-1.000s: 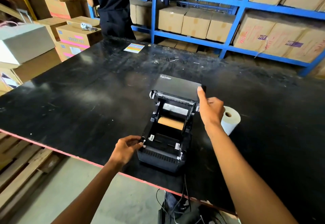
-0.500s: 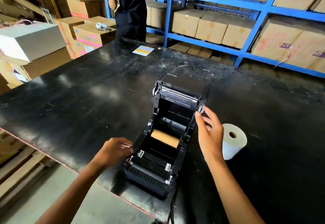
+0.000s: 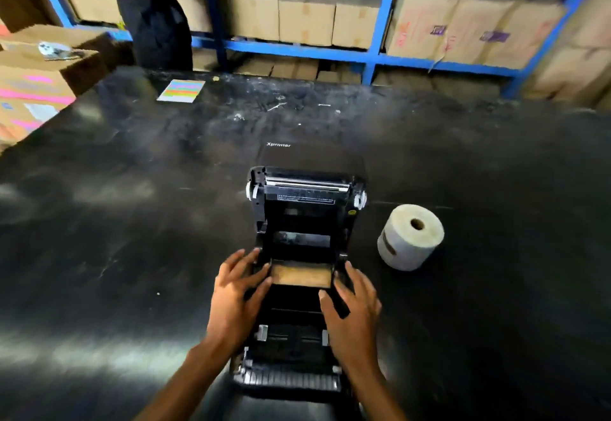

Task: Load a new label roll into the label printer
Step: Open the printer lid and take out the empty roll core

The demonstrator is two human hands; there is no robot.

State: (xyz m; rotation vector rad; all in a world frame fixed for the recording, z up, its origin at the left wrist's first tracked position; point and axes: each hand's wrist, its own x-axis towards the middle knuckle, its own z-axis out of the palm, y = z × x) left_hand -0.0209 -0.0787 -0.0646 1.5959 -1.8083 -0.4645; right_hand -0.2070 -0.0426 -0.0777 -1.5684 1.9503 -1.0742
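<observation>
Head view: at lower centre, a black plastic label printer [image 3: 299, 288] sits lid-open on a scuffed black counter [image 3: 115, 222]. A brown cardboard core [image 3: 301, 274] lies crosswise in its bay. The left hand [image 3: 236, 301] and right hand [image 3: 352, 313] flank it, fingers spread, clasping nothing. The new white paper label roll [image 3: 410, 237] stands on end right of the printer, nearer the right hand.

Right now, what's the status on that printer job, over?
Left hand and right hand open, reaching in at the spent core. Printer lid up. New roll waiting on table, right of printer. Nothing blocking.
</observation>
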